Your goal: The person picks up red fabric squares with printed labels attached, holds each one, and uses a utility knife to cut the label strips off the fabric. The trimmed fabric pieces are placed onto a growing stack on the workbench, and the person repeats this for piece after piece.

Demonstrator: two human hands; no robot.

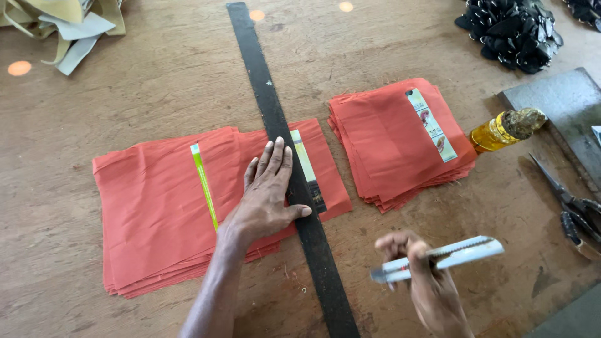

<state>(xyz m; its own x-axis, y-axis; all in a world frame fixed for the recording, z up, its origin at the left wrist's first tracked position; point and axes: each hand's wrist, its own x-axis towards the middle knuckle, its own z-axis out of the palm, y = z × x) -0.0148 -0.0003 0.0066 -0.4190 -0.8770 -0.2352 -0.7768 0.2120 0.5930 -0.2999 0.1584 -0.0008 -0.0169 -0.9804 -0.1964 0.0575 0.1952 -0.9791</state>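
My left hand lies flat, fingers apart, on a wide stack of orange-red cloth, its thumb against a long black straightedge that runs across the stack. A green strip and a pale printed strip lie on that cloth. My right hand is raised near the table's front, shut on a white utility knife with its blade out. The knife is off the cloth, right of the straightedge.
A second stack of orange-red squares with a printed strip sits to the right. Beside it lie an amber bottle, a grey slab and scissors. Black pieces pile at the back right, pale scraps at the back left.
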